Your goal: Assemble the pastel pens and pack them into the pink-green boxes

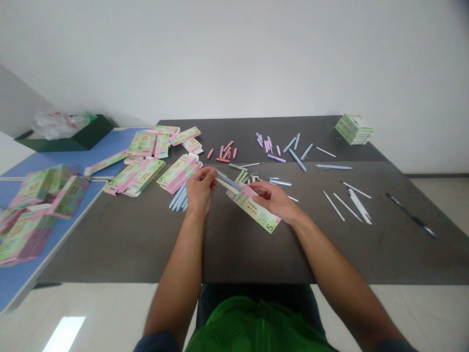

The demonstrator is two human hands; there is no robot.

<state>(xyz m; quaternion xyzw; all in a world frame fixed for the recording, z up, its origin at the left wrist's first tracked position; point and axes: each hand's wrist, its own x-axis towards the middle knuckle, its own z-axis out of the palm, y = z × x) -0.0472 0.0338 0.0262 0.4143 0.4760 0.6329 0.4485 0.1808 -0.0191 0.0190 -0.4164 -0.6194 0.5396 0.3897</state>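
Observation:
My right hand (274,199) grips a pink, yellow and green printed pen box (257,211), which slants down to the right over the table's near part. At its upper left end the flap stands open. A slim, see-through greyish sleeve (229,182) sticks out of that end; what is inside it is too blurred to tell. My left hand (200,188) pinches the sleeve's far tip between thumb and fingers. Just beside my left hand, several light blue pens (179,199) lie on the table, partly hidden by it. Green pen parts (242,176) lie behind the box.
Flat printed boxes (142,144) lie at the back left, with fuller boxes (32,230) on the blue table. Pink pieces (227,150), purple pieces (269,143), blue barrels (297,159) and white refills (346,206) are spread about. A black pen (410,214) lies right; a green stack (353,129) stands behind.

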